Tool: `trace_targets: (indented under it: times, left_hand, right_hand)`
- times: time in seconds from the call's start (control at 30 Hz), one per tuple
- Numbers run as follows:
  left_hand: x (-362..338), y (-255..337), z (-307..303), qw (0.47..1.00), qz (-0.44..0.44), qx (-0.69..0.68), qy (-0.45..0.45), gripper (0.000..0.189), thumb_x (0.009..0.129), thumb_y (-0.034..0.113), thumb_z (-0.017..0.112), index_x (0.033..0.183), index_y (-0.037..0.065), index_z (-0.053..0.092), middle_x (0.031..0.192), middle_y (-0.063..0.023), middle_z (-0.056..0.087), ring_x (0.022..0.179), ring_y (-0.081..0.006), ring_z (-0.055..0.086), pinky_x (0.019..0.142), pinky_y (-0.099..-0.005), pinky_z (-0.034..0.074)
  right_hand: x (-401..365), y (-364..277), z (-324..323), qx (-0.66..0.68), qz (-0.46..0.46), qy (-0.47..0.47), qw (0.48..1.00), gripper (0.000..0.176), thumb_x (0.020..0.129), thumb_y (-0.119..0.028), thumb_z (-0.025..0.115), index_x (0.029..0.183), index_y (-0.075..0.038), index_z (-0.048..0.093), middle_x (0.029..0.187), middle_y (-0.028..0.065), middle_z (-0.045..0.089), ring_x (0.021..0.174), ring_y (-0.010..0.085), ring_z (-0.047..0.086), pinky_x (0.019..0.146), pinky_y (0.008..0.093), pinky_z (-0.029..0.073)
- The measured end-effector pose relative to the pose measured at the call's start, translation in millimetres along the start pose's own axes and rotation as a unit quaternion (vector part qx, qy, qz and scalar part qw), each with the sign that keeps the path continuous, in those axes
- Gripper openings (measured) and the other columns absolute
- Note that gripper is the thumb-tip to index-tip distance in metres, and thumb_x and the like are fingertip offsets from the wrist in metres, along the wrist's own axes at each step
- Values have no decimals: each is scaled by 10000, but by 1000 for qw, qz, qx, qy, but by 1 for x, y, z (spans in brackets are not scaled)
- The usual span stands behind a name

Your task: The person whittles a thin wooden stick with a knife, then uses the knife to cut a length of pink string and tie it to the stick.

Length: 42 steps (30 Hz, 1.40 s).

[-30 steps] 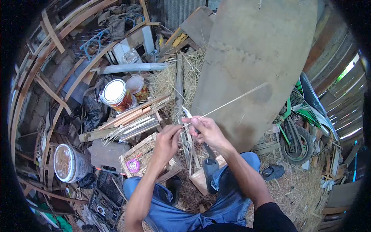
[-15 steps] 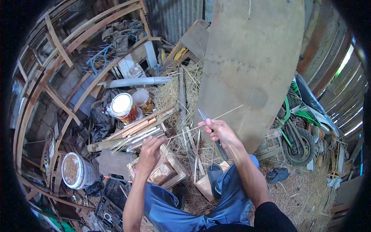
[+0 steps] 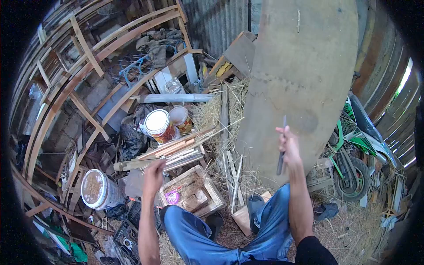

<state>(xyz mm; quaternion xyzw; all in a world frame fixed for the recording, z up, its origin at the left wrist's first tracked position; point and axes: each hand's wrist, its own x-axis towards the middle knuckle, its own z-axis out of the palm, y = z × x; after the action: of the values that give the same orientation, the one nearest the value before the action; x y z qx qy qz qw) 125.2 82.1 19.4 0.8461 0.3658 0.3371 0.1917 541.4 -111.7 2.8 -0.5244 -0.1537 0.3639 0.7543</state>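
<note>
My right hand (image 3: 289,145) is closed around a knife (image 3: 280,163), dark handle down and narrow blade pointing up, in front of the large board. My left hand (image 3: 153,176) has its fingers pinched together beside a bundle of thin split strips (image 3: 183,157). A slender pale strip (image 3: 234,123) runs from near those fingers up to the right; it appears to be in their pinch, though the grip itself is blurred. Below the bundle, a wooden box (image 3: 214,196) holds a pink-purple item (image 3: 172,197) and a wood block, in front of my knees.
A large board (image 3: 300,66) leans ahead. Two paint buckets (image 3: 159,126) stand beyond the bundle, and a lidded white bucket (image 3: 95,190) is at left. A green-and-white motorbike (image 3: 362,132) is at right. Curved wooden framing (image 3: 66,92) rises at left; straw covers the ground.
My left hand has moved left with the strip, away from the knife. My right hand has moved right and turned the knife more upright. The view has shifted slightly.
</note>
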Motion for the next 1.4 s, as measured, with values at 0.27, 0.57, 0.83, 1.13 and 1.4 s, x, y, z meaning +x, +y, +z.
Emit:
trace_targets:
  times: [0.27, 0.57, 0.83, 1.13, 1.4]
  left_hand:
    - [-2, 116, 101, 990, 3, -121, -67, 135, 871, 41, 583, 988, -6, 630, 804, -208, 638, 707, -316, 646, 638, -350, 485]
    - [-5, 86, 52, 987, 7, -96, -129, 120, 877, 51, 587, 964, 6, 657, 794, -166, 669, 663, -193, 633, 635, -299, 477]
    - [-14, 8, 3, 988, -48, -84, -124, 101, 885, 52, 580, 902, -23, 645, 795, -99, 682, 717, -133, 616, 667, -274, 474]
    - [-14, 34, 23, 982, -106, -157, -22, 104, 901, 57, 557, 969, 4, 615, 675, -57, 596, 603, -90, 503, 574, -265, 428]
    - [-49, 99, 11, 990, -48, -135, -17, 114, 860, 86, 632, 912, -15, 635, 712, -126, 628, 571, -159, 545, 563, -288, 437]
  right_hand:
    - [-55, 45, 99, -49, 77, -300, 950, 452, 969, -397, 481, 1267, -57, 494, 666, -48, 454, 507, 18, 327, 416, 162, 241]
    - [-36, 19, 71, -95, 33, -206, 973, 433, 949, -423, 515, 987, -2, 607, 616, -45, 457, 445, 4, 309, 381, 167, 235]
    - [-14, 4, 37, -169, -13, -63, 984, 437, 965, -417, 484, 975, 5, 595, 623, -54, 421, 455, 3, 304, 382, 168, 235]
    - [-49, 19, 102, -159, 50, -235, 958, 370, 990, -338, 450, 1266, -91, 467, 669, -25, 467, 463, 17, 314, 395, 166, 258]
    - [-93, 27, 136, 2, 109, -316, 943, 381, 965, -333, 511, 1156, -2, 521, 674, -19, 476, 469, 16, 301, 400, 163, 246]
